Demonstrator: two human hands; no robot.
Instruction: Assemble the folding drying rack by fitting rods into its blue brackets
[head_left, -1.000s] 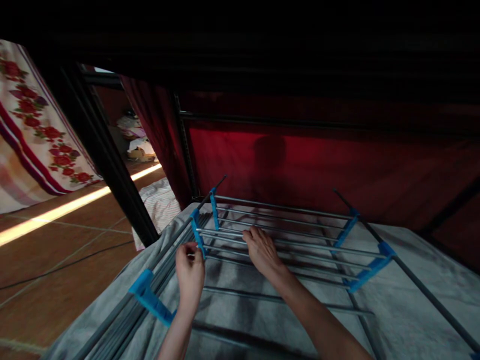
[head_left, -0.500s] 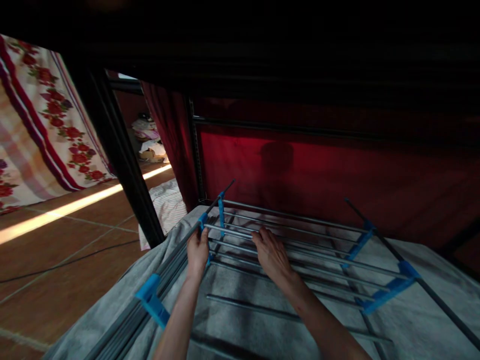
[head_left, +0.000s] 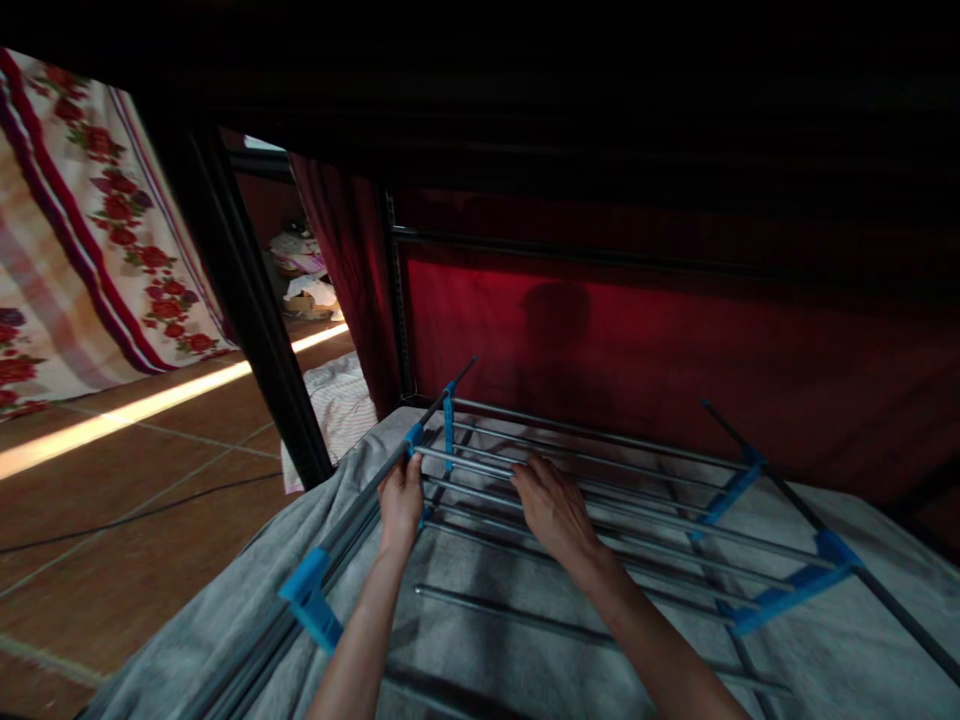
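A rack of grey metal tubes with blue plastic brackets (head_left: 795, 590) lies on a grey cloth. My left hand (head_left: 401, 500) is closed at the left end of one crossbar, thumb up against the blue joint (head_left: 413, 436); its fingers are partly hidden behind the tube. Further right, my right hand (head_left: 553, 505) curls its fingers over the same metal tube (head_left: 480, 465). Below the hands, a loose-ended tube (head_left: 510, 614) stretches across the cloth. Left of my forearm, several tubes run side by side near another blue bracket (head_left: 311, 595).
Grey cloth (head_left: 540, 670) covers the surface under the rack. A black post (head_left: 247, 310) stands at left, with a dark beam overhead. Red fabric (head_left: 675, 350) closes the back. Beyond the post are tiled floor (head_left: 172, 500), a cable, a striped cloth and a floral curtain (head_left: 112, 220).
The view has shifted slightly, and the rack's right side sits a little further right in it. Both hands keep nearly the same places on the tube.
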